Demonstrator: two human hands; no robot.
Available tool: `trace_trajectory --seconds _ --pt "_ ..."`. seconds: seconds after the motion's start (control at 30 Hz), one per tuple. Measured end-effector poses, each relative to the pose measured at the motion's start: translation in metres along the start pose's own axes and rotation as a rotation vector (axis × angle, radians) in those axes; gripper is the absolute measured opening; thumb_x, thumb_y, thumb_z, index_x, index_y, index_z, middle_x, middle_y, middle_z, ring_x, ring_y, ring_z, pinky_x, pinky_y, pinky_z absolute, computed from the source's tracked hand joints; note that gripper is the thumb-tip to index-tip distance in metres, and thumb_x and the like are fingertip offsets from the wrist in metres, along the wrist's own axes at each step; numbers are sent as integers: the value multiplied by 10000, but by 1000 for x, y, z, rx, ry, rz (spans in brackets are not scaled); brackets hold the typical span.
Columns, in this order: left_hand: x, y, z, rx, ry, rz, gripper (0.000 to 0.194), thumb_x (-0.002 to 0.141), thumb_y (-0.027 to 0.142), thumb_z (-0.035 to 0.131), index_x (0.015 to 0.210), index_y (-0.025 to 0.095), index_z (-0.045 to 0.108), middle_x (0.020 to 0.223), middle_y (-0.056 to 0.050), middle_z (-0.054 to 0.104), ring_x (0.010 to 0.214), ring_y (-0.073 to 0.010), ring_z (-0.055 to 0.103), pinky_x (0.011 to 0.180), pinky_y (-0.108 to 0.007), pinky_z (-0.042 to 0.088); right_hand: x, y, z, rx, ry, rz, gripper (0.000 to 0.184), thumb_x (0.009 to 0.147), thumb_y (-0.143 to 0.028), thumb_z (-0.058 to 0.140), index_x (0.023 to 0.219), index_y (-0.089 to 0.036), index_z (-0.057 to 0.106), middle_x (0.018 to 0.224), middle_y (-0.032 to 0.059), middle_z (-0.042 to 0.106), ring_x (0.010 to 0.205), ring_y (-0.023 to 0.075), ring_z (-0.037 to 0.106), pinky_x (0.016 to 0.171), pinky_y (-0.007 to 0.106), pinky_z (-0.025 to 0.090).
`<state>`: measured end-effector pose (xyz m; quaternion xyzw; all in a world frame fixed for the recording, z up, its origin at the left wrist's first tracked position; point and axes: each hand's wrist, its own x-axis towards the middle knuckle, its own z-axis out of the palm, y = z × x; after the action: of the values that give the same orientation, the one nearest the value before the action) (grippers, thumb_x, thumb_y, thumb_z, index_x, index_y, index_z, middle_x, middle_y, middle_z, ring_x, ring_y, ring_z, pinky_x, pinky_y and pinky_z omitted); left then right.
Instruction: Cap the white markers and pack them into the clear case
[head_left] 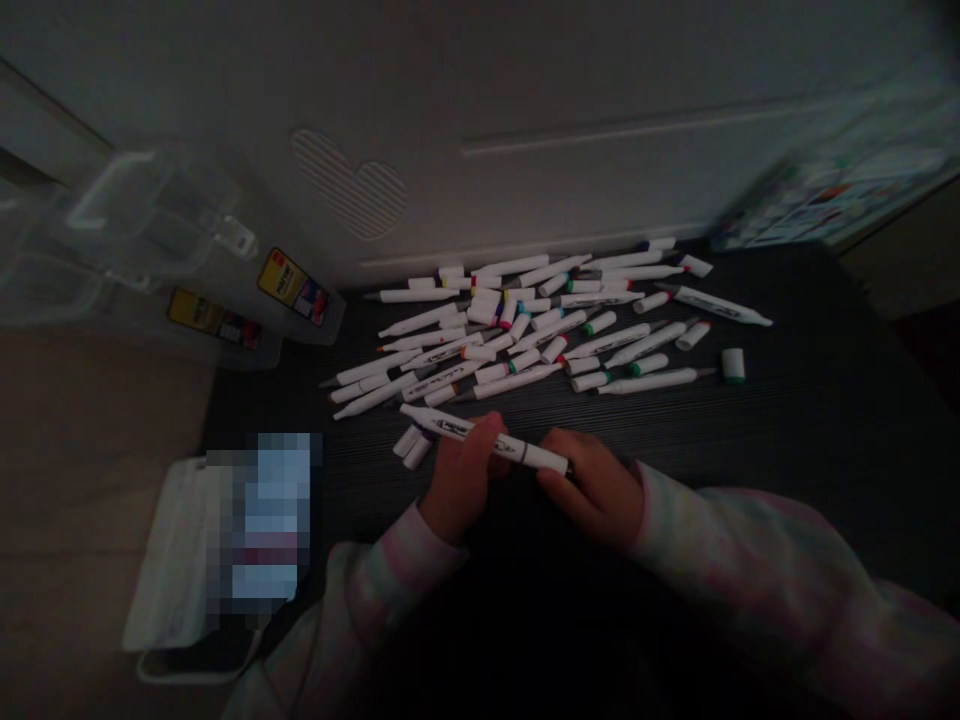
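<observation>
A white double-ended marker (532, 455) lies slantwise across both my hands, its tapered end pointing up and left. My left hand (459, 480) is closed around its middle, thumb on top. At the marker's right end, the fingers of my right hand (596, 485) pinch the tip; whether a cap is under them I cannot tell. Beyond the hands spreads a loose pile of white markers (517, 380), many uncapped, with loose caps among them. Two caps (412, 448) lie just left of my left hand. One green-rimmed cap (733, 366) stands apart at the right.
Clear plastic cases (304, 300) with yellow labels stand at the left rear of the dark table (810, 400). A pale panel with a ridged heart (352, 185) rises behind. At the back right is a colourful printed packet (832, 205). A white-edged object, partly blurred out, lies front left (169, 560).
</observation>
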<state>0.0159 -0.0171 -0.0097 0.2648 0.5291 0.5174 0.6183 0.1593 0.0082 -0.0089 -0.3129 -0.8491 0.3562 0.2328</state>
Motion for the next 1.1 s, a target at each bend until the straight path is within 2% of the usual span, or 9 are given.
trace_trajectory --seconds 0.7,0.9,1.1 --pt "-1 -1 -3 81 -8 -21 398 726 491 464 481 206 333 419 65 272 409 -84 272 413 -235 237 1 -3 -2 -44 1 -19 234 862 -323 305 697 -196 413 579 12 487 526 133 436 509 258 321" --pt "0 2 -1 101 -11 -32 411 722 509 451 487 208 300 426 69 271 408 -78 271 407 -224 244 4 -3 -5 82 -33 6 137 833 -252 378 783 -175 480 633 15 539 574 123 484 547 244 357" --pt "-1 7 -2 255 -59 14 382 723 458 473 481 190 347 453 63 296 437 -76 271 423 -221 237 5 -3 -6 164 -25 10 137 821 -241 425 838 -158 532 690 26 591 617 116 524 580 230 386"
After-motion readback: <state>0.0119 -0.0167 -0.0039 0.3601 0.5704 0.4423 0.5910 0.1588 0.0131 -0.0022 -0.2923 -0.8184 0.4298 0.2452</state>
